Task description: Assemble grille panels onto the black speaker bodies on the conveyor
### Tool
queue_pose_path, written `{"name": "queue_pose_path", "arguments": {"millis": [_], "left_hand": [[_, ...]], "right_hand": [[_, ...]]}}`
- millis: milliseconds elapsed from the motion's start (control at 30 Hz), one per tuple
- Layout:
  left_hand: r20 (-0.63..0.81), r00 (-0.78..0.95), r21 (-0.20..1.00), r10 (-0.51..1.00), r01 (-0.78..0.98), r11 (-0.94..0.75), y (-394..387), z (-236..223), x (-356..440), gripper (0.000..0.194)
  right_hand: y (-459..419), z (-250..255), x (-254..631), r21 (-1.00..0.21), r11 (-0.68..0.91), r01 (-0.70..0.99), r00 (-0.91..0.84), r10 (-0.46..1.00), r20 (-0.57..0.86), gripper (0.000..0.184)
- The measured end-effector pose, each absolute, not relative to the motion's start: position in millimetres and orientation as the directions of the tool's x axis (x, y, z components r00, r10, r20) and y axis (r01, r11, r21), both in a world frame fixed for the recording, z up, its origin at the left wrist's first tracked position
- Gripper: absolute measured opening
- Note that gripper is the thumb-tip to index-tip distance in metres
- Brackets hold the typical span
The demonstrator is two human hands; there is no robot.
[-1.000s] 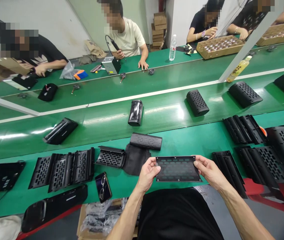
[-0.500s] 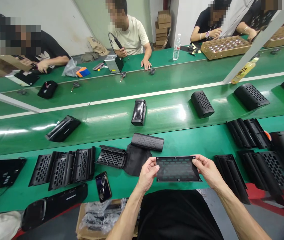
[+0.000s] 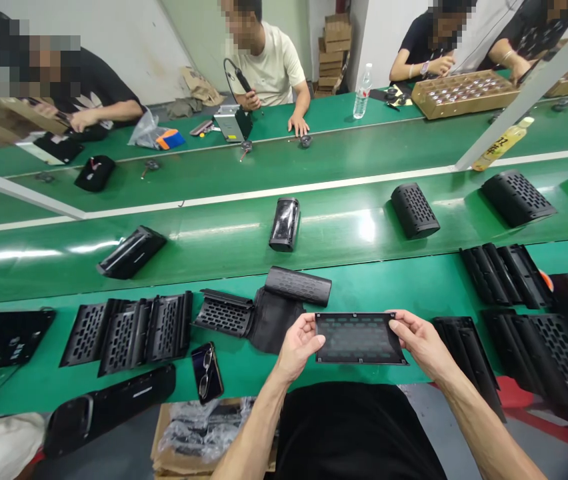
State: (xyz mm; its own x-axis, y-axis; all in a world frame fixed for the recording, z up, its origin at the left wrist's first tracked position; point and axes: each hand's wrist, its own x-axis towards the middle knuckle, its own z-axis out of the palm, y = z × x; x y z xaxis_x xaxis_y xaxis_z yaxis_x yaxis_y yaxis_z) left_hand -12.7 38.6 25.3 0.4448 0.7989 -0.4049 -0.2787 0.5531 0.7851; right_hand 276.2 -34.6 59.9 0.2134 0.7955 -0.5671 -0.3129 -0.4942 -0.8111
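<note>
Between my two hands is a black slotted panel [image 3: 359,339] with a thin rim and small studs along its edges; dark mesh seems to cover its slots. My left hand [image 3: 298,347] pinches its left end, thumb on the face. My right hand [image 3: 420,341] grips the upper right corner between thumb and fingers. Just beyond my left hand lie a dark sheet of mesh cloth [image 3: 275,323], a curved slotted cover [image 3: 298,287] resting on its far edge, and another slotted cover [image 3: 225,313] beside it.
Slotted covers [image 3: 127,333] stand in rows at left, with more covers [image 3: 509,273] at right. A phone [image 3: 207,373] with glasses on it lies near the table edge. Black housings [image 3: 284,225] sit on the green belt [image 3: 214,237]. Several people work opposite; a carton [image 3: 164,433] stands below.
The view has shifted slightly, and the housings on the belt appear a little further right. Both hands keep holding the panel in nearly the same pose.
</note>
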Motion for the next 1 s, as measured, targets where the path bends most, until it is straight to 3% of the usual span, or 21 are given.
{"name": "queue_pose_path", "arguments": {"millis": [167, 367, 800, 867, 1000], "left_hand": [[-0.4, 0.429, 0.796, 0.81, -0.275, 0.539, 44.5, 22.6, -14.2, 0.053], [-0.4, 0.396, 0.793, 0.827, -0.304, 0.529, 51.4, 22.0, -16.2, 0.052], [-0.386, 0.301, 0.724, 0.872, -0.486, 0.489, 77.4, 22.6, -30.8, 0.055], [-0.372, 0.297, 0.676, 0.88, -0.562, 0.476, 78.2, 24.9, -32.6, 0.065], [-0.244, 0.355, 0.597, 0.902, -0.678, 0.428, 79.1, 29.5, -22.3, 0.107]], "right_hand": [[-28.4, 59.8, 277.3, -0.815, -0.502, -0.289, 0.217, 0.795, -0.566, 0.048], [-14.6, 66.2, 274.4, -0.764, -0.518, -0.384, 0.158, 0.778, -0.608, 0.045], [34.1, 62.1, 265.8, -0.709, -0.535, -0.458, 0.081, 0.77, -0.633, 0.04], [45.1, 63.6, 257.6, -0.694, -0.519, -0.498, 0.089, 0.766, -0.637, 0.039], [67.6, 67.5, 224.3, -0.638, -0.481, -0.602, 0.103, 0.745, -0.659, 0.043]]}}
